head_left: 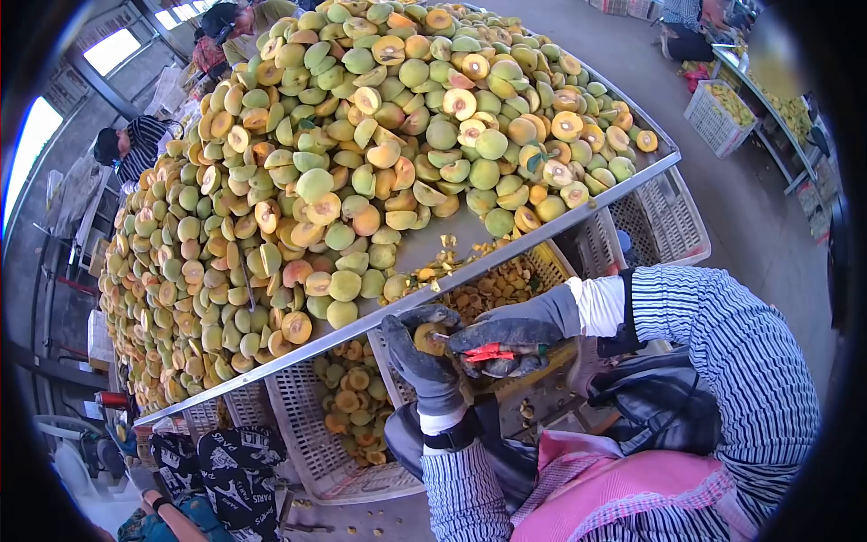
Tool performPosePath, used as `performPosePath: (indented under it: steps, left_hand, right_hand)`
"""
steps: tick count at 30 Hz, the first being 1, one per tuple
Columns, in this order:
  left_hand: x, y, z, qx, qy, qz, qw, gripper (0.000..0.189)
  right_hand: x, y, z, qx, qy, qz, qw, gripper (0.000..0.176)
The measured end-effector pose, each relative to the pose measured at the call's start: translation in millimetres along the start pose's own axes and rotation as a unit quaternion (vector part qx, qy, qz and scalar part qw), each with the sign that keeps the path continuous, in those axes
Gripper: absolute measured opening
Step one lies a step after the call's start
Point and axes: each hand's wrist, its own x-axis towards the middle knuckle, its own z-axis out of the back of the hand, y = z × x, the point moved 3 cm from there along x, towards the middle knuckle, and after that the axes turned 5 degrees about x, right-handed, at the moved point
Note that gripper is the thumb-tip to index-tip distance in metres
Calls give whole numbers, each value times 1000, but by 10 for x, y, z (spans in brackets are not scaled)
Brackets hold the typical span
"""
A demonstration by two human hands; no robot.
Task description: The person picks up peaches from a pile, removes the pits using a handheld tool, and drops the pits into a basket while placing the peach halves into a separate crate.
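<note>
Dark gloves cover both hands, which meet just below the metal edge of the table. My left hand [421, 357] is closed around a yellow-green fruit half [430, 339]. My right hand [515, 334] grips a red-handled tool [490, 352], its tip against the fruit. Above them, a big heap of halved green and orange fruit [361, 163] covers the table [433, 237]. Small yellow scraps [440, 264] lie near the table's edge. Beneath the hands and edge is a yellow crate [553, 264] with fruit pieces in it.
A pale crate [298, 425] with fruit halves stands below the table at the left. More crates [673, 217] are under the right corner. Several people are around the table, one [144, 149] at the far left. Another crate [713, 122] stands at the upper right.
</note>
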Motion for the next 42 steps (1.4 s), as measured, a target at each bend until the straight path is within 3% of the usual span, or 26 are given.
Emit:
performPosePath:
  steps: [4,8,9,10,11,13,14,15,16,17,18,19,20,22,23,25,26,27,28,30,31,34,36,38,39,42]
  left_hand:
    - [50,-93,-80,68,121,2,990,51]
    - [15,123,-185,28,162,95,982,61]
    - [-26,182,-200,35,129,160,978,67]
    - [-9,198,-224,34,133,161,977,67]
    - [45,212,-211,-38,81,174,981,68]
    - [122,211,-107,-44,-21,165,985,65]
    - [127,207,52,141,-78,28,987,62]
    - [112,193,187,315,-133,-110,933,60]
    - [152,-41,278,75,-118,21,990,49]
    - [173,-108,565,159,-161,-41,973,39]
    - [169,-119,803,364,-254,-131,886,37]
    - [153,-507,537,121,-353,-56,926,42]
    - [128,-735,424,129,-389,-44,911,43]
    - [163,-508,596,-87,-318,-152,932,43]
    - [171,-371,623,-87,-318,-156,931,43]
    - [184,-224,497,117,-239,-96,959,40]
    - [186,-125,477,145,-152,-101,972,38]
    - [179,-54,396,77,-133,-16,988,37]
    - [151,17,287,6,-113,69,991,37]
    - [51,-73,121,127,-6,12,992,38]
    - [79,49,150,-67,-12,171,983,42]
    - [57,47,33,-240,-21,237,941,46]
    - [71,180,35,-341,-27,264,902,50]
    - [94,368,134,-101,-26,105,989,52]
    - [49,402,165,-100,-29,105,989,52]
    - [-18,263,220,88,-45,-73,992,48]
  right_hand:
    - [-145,-20,136,-14,2,-73,997,43]
    - [-161,-75,352,-162,21,9,986,48]
    - [-219,33,399,-384,-73,13,920,48]
    - [-314,140,400,-583,-164,16,795,48]
    - [-482,243,273,-679,-233,41,695,42]
    - [-591,272,350,-671,-273,88,684,41]
    - [-641,308,397,-662,-307,134,670,41]
    - [-656,357,489,-654,-351,206,638,41]
    - [-664,465,550,-655,-356,206,634,41]
    - [-668,640,631,-627,-426,182,626,43]
    - [-660,795,710,-594,-492,157,617,45]
    - [-611,938,780,-588,-516,205,588,43]
    - [-526,1061,844,-582,-536,252,558,41]
    - [-280,1257,882,-588,-534,279,540,44]
    - [-154,1350,886,-594,-530,305,523,46]
    - [156,1420,957,-611,-549,264,505,48]
    - [292,1430,995,-627,-568,221,485,49]
    - [381,1444,991,-635,-591,187,460,52]
    - [400,1456,1014,-638,-589,190,458,52]
    - [322,1430,1073,-552,-581,269,534,52]
    - [259,1392,1002,-531,-580,289,545,53]
    - [87,1137,420,-606,-469,358,533,57]
    - [70,923,-7,-659,-340,280,610,53]
    - [118,736,-152,-608,-329,344,635,50]
    - [117,674,-213,-552,-318,407,655,48]
    - [112,518,-282,-567,-342,349,663,47]
